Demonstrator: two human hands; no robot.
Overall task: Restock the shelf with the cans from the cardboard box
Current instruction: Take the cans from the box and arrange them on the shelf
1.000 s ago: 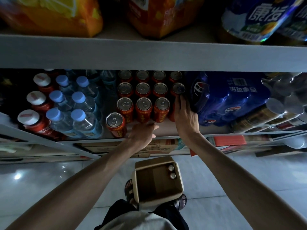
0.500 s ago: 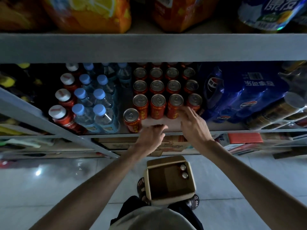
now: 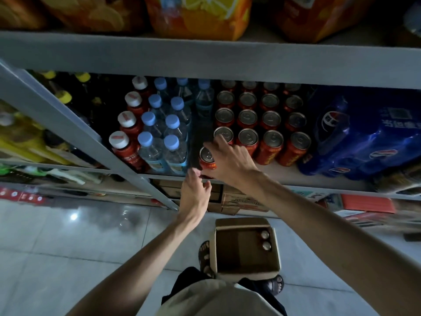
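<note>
- Left of centre: clear bottles (image 3: 164,135) with blue caps stand upright on the shelf (image 3: 284,173).
- Centre: left hand (image 3: 196,197), fingers loosely curled and empty, sits just below the shelf edge.
- Centre: a lone red can (image 3: 206,158) stands at the shelf front; the right hand (image 3: 230,159) is wrapped over its right side.
- Right of centre: rows of red cans (image 3: 259,124) stand upright.
- Lower centre: cardboard box (image 3: 247,267) on the floor, two cans (image 3: 265,240) inside.
</note>
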